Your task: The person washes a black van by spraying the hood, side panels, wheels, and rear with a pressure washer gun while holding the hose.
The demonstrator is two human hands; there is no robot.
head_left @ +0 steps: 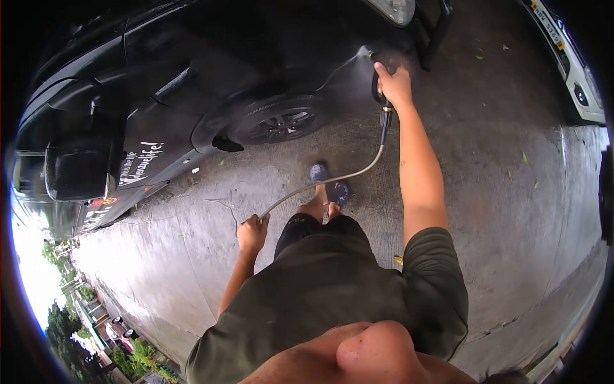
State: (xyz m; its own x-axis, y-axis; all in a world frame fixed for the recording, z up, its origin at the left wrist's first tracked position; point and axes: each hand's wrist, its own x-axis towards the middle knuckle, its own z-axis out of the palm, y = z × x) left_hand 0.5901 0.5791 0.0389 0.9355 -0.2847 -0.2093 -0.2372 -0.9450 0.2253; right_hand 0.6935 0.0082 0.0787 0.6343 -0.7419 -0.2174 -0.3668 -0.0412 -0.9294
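Note:
My right hand [395, 84] is wrapped round a black spray gun [376, 86], stretched out toward the front of a black car [268, 57]. Water leaves the nozzle as a white jet and mist against the bodywork above the front wheel [281, 123]. From the gun's lower end a pale hose [320, 182] curves down and left. My left hand [252, 233] is closed round this hose at waist height, and more hose trails beyond it to the ground. Mist partly blurs the right fingers.
Wet concrete [486, 211] lies underfoot, with scattered leaves. A white vehicle [572, 64] stands at the upper right. The car's side mirror [80, 166] juts out on the left. Plants [137, 358] and parked vehicles show at the lower left.

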